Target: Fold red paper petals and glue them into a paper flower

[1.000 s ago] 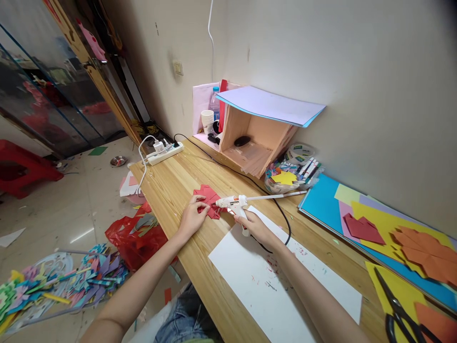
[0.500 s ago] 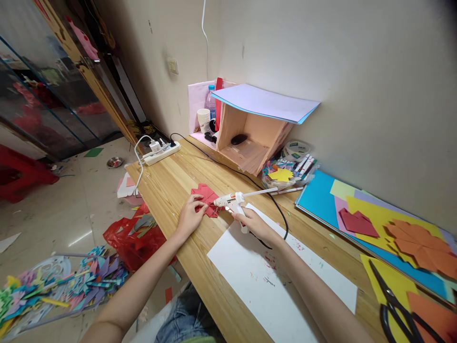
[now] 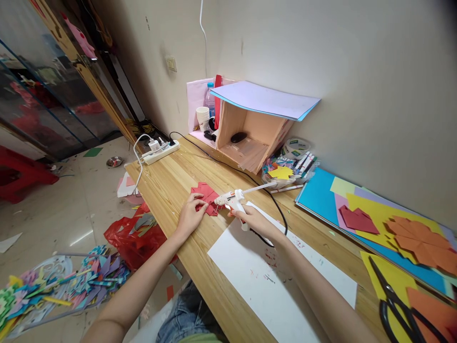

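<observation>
A red folded paper piece [image 3: 205, 196] lies on the wooden table [image 3: 171, 186]. My left hand [image 3: 190, 214] rests on its near edge, fingers pressing it flat. My right hand [image 3: 252, 220] is wrapped round the handle of a white hot glue gun [image 3: 232, 199]. The gun's nozzle points left and touches the red paper. A white glue stick juts from the back of the gun, and its black cord [image 3: 274, 205] loops behind my right hand.
A white sheet [image 3: 264, 281] lies under my right forearm. Black scissors [image 3: 392, 300] and coloured paper sheets [image 3: 374, 214] lie at the right. A wooden box [image 3: 246, 138], a bowl of scraps [image 3: 282, 175] and a power strip [image 3: 160, 152] stand further back. A red bag [image 3: 132, 233] sits on the floor.
Both hands, the glue gun and the red paper keep their hold and place; only the camera view has shifted slightly.
</observation>
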Tool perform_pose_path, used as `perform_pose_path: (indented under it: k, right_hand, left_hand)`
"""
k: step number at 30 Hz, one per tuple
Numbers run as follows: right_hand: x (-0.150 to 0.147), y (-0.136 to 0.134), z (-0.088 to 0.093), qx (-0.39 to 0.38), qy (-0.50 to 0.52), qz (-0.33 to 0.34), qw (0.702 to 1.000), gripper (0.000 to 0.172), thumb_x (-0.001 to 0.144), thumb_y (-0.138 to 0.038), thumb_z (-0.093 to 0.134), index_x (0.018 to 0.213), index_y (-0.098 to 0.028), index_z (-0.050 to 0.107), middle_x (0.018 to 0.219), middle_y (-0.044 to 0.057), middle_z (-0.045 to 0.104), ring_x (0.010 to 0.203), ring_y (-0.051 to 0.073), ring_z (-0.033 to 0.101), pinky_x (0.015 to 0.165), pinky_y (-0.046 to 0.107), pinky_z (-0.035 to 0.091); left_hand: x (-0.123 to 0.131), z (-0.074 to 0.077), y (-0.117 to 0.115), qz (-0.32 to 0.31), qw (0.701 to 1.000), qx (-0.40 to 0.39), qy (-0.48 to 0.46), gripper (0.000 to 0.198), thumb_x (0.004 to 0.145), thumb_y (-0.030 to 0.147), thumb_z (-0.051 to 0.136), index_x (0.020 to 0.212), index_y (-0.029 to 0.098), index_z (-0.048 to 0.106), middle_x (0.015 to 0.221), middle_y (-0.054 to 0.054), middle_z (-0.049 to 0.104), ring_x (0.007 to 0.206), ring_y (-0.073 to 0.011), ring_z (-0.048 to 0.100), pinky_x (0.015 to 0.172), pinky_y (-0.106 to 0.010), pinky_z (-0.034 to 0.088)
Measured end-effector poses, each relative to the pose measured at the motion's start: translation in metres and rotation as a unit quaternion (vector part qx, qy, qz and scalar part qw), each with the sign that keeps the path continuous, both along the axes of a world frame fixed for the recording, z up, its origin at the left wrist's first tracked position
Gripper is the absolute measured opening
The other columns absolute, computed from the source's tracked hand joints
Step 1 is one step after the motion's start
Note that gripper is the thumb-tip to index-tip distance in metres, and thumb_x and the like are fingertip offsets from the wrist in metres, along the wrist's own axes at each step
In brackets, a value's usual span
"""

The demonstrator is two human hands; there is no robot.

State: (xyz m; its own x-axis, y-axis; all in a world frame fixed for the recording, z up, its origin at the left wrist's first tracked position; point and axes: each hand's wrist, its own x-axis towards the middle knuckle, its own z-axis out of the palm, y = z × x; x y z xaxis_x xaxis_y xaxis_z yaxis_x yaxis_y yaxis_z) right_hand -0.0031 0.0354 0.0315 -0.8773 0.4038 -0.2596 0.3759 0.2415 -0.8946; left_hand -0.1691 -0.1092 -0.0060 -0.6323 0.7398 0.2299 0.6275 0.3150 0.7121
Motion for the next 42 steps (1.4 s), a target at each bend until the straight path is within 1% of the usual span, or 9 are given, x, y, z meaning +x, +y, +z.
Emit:
perform_pose_path:
  k: [7,11,16,20,27,34,38,42]
  right_hand:
    - [0.002,0.0,0.009,-0.021,-0.032,-0.019,0.999,0.029,0.075,-0.038,0.044,0.08,-0.016,0.063,0.065,0.0,0.049,0.061,0.013,0.047,0.054,0.023,0.032]
    - [0.002,0.001,0.011,-0.034,-0.049,-0.022,0.998,0.028,0.074,-0.038,0.046,0.079,-0.017,0.064,0.065,0.0,0.05,0.061,0.013,0.047,0.054,0.023,0.032]
    - [0.003,0.001,0.013,-0.042,-0.032,-0.028,0.998,0.028,0.074,-0.037,0.045,0.078,-0.018,0.064,0.069,0.0,0.049,0.065,0.013,0.046,0.054,0.023,0.033]
    - [0.003,0.0,0.013,-0.053,-0.031,-0.031,0.998,0.029,0.074,-0.038,0.044,0.08,-0.018,0.065,0.069,0.0,0.048,0.064,0.013,0.045,0.054,0.023,0.032]
    - [0.004,0.002,0.014,-0.078,-0.027,-0.039,0.996,0.03,0.073,-0.039,0.044,0.079,-0.017,0.065,0.067,0.0,0.046,0.06,0.012,0.042,0.051,0.022,0.031]
    - [0.008,0.011,0.014,-0.079,-0.013,-0.05,0.996,0.034,0.072,-0.044,0.045,0.082,-0.018,0.065,0.067,0.0,0.046,0.061,0.012,0.041,0.048,0.021,0.031]
    - [0.008,0.016,0.015,-0.084,-0.012,-0.061,0.995,0.035,0.072,-0.041,0.044,0.084,-0.016,0.065,0.067,0.0,0.046,0.058,0.011,0.04,0.048,0.021,0.029]
    - [0.01,0.018,0.017,-0.094,-0.013,-0.061,0.994,0.034,0.073,-0.041,0.045,0.084,-0.016,0.065,0.066,-0.001,0.044,0.056,0.01,0.039,0.048,0.021,0.027]
  left_hand:
    - [0.003,0.002,0.001,0.006,0.999,-0.035,0.012,0.018,0.077,0.031,0.051,0.072,0.021,0.064,0.108,-0.004,0.053,0.099,-0.0191,0.052,0.087,-0.035,0.042]
    - [0.005,0.004,0.002,0.008,0.999,-0.044,0.02,0.018,0.077,0.031,0.051,0.072,0.021,0.064,0.109,-0.004,0.054,0.099,-0.0196,0.053,0.086,-0.035,0.043]
    - [0.006,0.007,0.002,0.007,0.998,-0.059,0.026,0.016,0.076,0.031,0.052,0.073,0.021,0.065,0.109,-0.004,0.054,0.098,-0.0201,0.053,0.083,-0.034,0.044]
    - [0.005,0.011,0.004,0.008,0.997,-0.075,0.029,0.02,0.077,0.032,0.05,0.072,0.021,0.065,0.109,-0.004,0.054,0.097,-0.02,0.054,0.083,-0.035,0.044]
    - [0.004,0.014,0.012,0.023,0.993,-0.103,0.056,0.019,0.074,0.033,0.054,0.065,0.021,0.066,0.106,-0.004,0.056,0.094,-0.0208,0.055,0.079,-0.035,0.045]
    - [0.003,0.013,0.014,0.03,0.992,-0.108,0.063,0.019,0.073,0.035,0.055,0.065,0.022,0.067,0.106,-0.004,0.056,0.096,-0.0213,0.054,0.079,-0.035,0.045]
    - [0.003,0.014,0.016,0.038,0.991,-0.11,0.062,0.018,0.072,0.033,0.055,0.063,0.021,0.066,0.105,-0.004,0.056,0.096,-0.0216,0.054,0.078,-0.035,0.045]
    - [0.004,0.014,0.019,0.041,0.99,-0.117,0.069,0.017,0.07,0.03,0.056,0.06,0.02,0.065,0.104,-0.005,0.055,0.096,-0.0222,0.053,0.076,-0.035,0.046]
